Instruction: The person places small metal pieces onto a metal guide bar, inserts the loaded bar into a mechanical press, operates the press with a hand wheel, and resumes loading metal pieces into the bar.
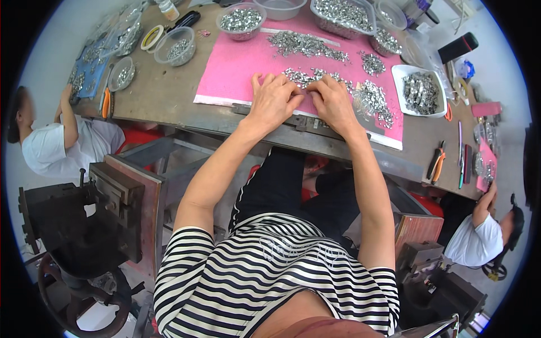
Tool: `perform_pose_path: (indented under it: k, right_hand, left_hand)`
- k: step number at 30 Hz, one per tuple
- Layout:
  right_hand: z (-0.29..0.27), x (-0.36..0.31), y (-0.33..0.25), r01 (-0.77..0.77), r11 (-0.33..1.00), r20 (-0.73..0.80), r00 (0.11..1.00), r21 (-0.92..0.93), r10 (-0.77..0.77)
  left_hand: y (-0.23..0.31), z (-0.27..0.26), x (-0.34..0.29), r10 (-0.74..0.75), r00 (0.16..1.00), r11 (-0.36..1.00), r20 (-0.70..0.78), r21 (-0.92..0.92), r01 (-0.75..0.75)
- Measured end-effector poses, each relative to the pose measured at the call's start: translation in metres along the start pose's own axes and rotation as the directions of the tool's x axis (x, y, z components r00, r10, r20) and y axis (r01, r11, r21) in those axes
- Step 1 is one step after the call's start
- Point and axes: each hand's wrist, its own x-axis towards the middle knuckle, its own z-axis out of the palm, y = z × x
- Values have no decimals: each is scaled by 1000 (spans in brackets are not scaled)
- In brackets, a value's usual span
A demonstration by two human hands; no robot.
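Both my hands are at the front edge of a pink mat point(231, 70), close together over a metal bar point(310, 124) along the table edge. My left hand point(274, 102) is closed in a pinch, thumb against forefinger. Facing it, my right hand point(335, 107) is pinched in the same way. Whatever either holds is too small or hidden to make out. Just beyond my fingertips lies a strip of small shiny metal parts point(315, 74). A bigger heap of such parts point(301, 44) spreads farther back, and another pile point(373, 101) sits right of my right hand.
Tubs of metal parts stand behind: a round one point(242, 21), a large one point(342, 17). A white tray of parts point(403, 96) is at right, with orange-handled pliers point(437, 163) nearby. Another pair of pliers point(106, 102) lies left. People sit at both sides, beside dark machines point(84, 214).
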Motion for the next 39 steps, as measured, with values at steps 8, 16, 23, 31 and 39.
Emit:
perform_pose_path:
  k: [8, 16, 23, 31, 39]
  right_hand:
    - [10, 0, -7, -16, 997, -51, 999, -82, 12]
    - [-30, -9, -1, -91, 993, -62, 993, 72, 95]
    - [-68, -73, -7, -184, 947, -33, 979, 262, 200]
    - [-59, -88, -14, -4, 999, -68, 998, -45, 1]
    - [-80, -93, -34, -84, 988, -234, 966, 127, 112]
  left_hand:
    - [4, 2, -1, -26, 999, 998, -19, 58, 27]
    - [7, -1, -2, 56, 997, 989, -48, 142, -49]
    - [18, -4, -3, 78, 997, 997, 9, 12, -78]
    - [65, 27, -16, 243, 970, 944, 10, -234, -234]
    - [68, 27, -16, 265, 964, 941, 29, -228, -252]
